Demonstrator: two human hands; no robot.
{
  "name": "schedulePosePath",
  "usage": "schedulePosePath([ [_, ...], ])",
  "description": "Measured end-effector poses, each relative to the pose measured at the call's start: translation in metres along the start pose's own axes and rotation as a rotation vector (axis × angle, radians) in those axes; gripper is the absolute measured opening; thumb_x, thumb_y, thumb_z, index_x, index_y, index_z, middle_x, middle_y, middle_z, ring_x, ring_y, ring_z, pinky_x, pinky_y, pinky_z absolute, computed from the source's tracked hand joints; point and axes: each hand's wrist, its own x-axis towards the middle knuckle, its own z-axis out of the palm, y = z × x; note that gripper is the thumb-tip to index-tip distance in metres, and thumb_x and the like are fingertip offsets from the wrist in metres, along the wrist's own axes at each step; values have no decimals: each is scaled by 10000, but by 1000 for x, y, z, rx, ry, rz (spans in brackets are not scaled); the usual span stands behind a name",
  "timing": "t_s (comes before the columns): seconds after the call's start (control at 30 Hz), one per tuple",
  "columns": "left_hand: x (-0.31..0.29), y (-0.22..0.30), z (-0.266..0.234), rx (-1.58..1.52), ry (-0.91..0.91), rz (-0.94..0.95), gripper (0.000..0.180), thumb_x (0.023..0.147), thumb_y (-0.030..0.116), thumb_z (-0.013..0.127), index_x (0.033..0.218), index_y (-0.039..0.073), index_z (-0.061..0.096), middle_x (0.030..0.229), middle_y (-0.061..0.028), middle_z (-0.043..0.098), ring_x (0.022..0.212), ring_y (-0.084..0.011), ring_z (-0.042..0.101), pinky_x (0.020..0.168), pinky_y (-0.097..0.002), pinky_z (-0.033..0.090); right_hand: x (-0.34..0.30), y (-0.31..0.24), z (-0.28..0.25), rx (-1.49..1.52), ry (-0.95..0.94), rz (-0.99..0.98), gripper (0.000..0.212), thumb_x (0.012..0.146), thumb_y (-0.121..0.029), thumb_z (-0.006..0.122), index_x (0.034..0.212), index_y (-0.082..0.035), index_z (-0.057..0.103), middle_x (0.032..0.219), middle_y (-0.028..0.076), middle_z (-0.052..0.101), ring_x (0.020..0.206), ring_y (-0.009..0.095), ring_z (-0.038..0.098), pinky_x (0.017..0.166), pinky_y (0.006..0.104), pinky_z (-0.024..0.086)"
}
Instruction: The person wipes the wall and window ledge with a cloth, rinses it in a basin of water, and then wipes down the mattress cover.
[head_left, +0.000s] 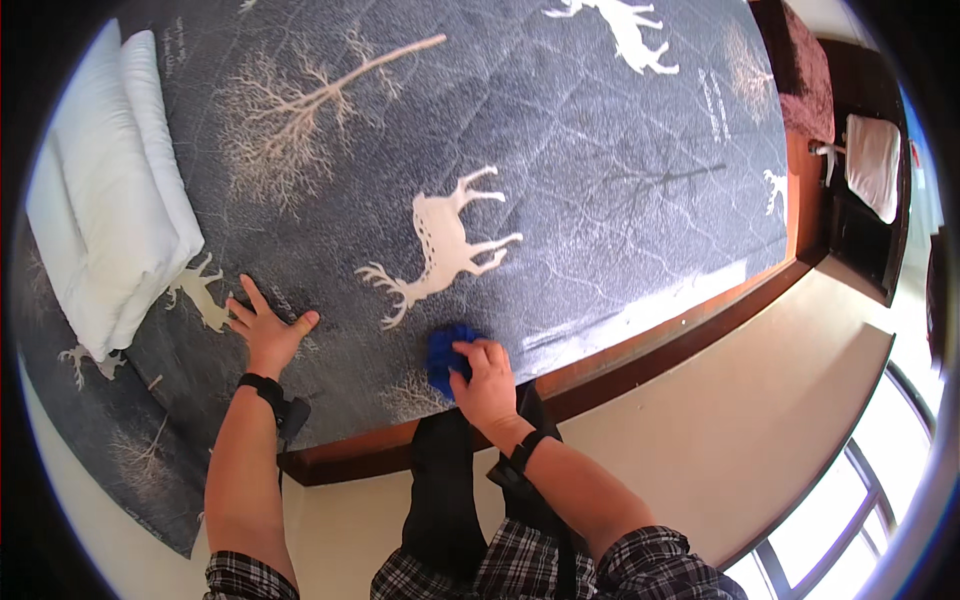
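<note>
A dark grey bedspread (pixel 560 150) printed with pale deer and bare trees covers the bed before me. Near its close edge, my right hand (pixel 486 382) is closed on a bunched blue cloth (pixel 441 362), which rests on the bedspread. The fingers press into its right side, and part of it is under them. My left hand (pixel 270 330) lies flat on the bedspread to the left, fingers spread, with nothing in it. It is beside a printed deer and just right of a stack of white pillows (pixel 115 200).
A dark red cushioned piece (pixel 803 80) stands past the bed's right end, with a dark cabinet (pixel 860 230) bearing a white cloth (pixel 873 165) beyond. Wooden bed frame (pixel 640 375) runs along the near edge. Pale floor (pixel 700 400) lies at right, before bright windows (pixel 810 520).
</note>
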Motion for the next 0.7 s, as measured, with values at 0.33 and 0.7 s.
schedulePosePath([
  [0.33,-10,4,-19,4,-9,-59,1519,743,500,985,1729,293,-151,1748,-328,-197,1595,-609,-122,1260,-722,198,238,-6,-174,-420,433,-134,897,828,-399,890,1579,-124,483,1615,274,424,1445,504,449,1198,580,397],
  [0.7,-12,8,-19,-6,-86,-52,1580,691,640,964,1727,271,-170,1748,-314,-219,1595,-600,-150,1233,-755,216,329,18,-221,109,98,957,1736,604,-756,950,1671,-197,-300,1747,258,-278,1616,576,-30,1178,764,338],
])
